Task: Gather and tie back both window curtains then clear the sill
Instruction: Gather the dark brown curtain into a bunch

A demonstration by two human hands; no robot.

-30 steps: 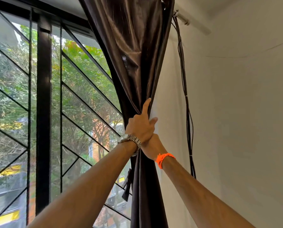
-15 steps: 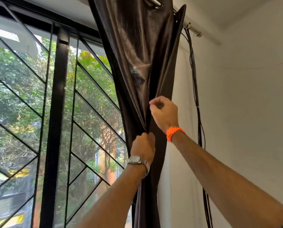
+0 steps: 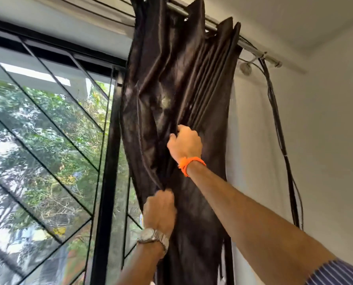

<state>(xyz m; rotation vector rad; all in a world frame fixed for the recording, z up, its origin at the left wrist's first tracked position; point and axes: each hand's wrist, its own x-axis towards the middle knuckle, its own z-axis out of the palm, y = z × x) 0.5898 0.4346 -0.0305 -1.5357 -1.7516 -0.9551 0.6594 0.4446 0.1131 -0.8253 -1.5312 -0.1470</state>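
Curtain (image 3: 171,89), dark brown and glossy, bunched at the right end of its rod (image 3: 253,50), beside the barred window (image 3: 48,130). Right hand (image 3: 184,143), orange band at the wrist, pinching a fold. Left hand (image 3: 160,210), metal watch (image 3: 153,238) at the wrist, gripping the gathered cloth just below. Watch face unreadable.

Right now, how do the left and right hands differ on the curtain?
Height: the right hand grips a fold higher up the curtain; the left hand grips lower.
Wrist: the left hand has a metal watch, the right hand an orange band.
Shared: both clutch the dark fabric.
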